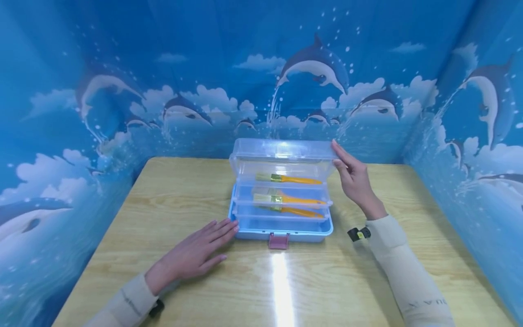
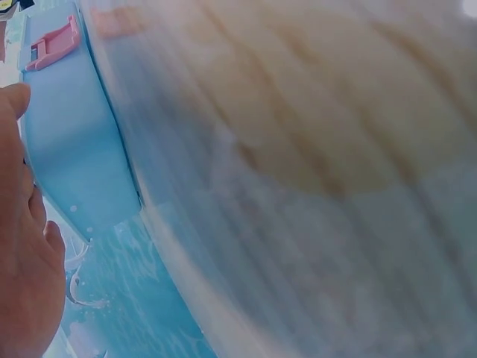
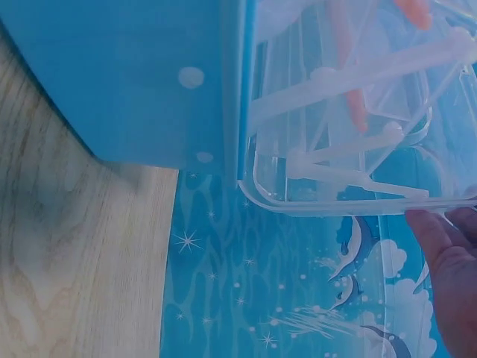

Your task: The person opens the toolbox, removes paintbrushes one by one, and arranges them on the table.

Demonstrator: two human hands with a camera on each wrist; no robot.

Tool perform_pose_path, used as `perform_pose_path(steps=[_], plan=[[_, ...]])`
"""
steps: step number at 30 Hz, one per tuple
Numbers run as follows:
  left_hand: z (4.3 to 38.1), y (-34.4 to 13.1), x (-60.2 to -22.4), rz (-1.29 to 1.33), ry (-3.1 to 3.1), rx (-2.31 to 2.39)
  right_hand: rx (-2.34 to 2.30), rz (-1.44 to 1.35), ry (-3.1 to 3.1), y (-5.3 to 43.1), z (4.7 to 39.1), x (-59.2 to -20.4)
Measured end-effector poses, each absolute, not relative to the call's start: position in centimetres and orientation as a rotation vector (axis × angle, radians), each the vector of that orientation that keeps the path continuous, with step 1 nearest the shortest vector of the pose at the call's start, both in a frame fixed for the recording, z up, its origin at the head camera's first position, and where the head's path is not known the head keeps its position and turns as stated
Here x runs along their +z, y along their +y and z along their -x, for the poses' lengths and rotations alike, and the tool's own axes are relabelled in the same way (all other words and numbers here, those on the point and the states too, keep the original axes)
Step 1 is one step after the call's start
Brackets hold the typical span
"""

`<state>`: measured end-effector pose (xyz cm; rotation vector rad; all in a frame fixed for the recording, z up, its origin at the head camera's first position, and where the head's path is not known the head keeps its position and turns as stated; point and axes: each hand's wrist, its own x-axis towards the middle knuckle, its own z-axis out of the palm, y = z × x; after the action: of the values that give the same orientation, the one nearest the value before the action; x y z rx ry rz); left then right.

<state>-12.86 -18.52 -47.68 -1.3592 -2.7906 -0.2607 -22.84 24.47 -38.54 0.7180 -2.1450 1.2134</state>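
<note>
As a person's L hand [image 1: 194, 253], fingers straight w/ nothing gripped, touches its near-left corner, a blue box [image 1: 304, 237] sits far ctr. on the counter [image 1: 171, 200], pink clasp [image 1: 278, 242] facing near. Three orange-handled brushes [image 1: 302, 200] lie in its clear trays [image 1: 247, 211]. R hand [image 1: 356, 178], fingers nearly straight, touches R edge of the raised clear lid [image 1: 259, 147]. Far side: dolphin-print backdrop [image 1: 224, 54].

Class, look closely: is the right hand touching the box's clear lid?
Touching. The right wrist view shows it: a fingertip of the right hand meets the rim of the clear lid, with no gap between.
</note>
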Motion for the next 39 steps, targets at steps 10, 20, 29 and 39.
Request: perform_pose_path(steps=[10,20,29,39], plan=[[12.8,-18.7,-47.6,1.351,-2.811,-0.288,1.278,-0.666,-2.141,24.2,23.6,-38.4],[12.7,-18.6,-47.5,1.346,-2.799,-0.286,1.444,-0.569,-2.167,24.6,24.2,-38.9],[12.8,-18.8,-47.9,1.376,-2.695,-0.267,1.540,-0.571,-2.141,25.1,25.9,-41.0],[12.7,-18.6,-47.5,1.367,-2.748,-0.257,1.539,-0.554,-2.145,24.6,26.2,-40.8]])
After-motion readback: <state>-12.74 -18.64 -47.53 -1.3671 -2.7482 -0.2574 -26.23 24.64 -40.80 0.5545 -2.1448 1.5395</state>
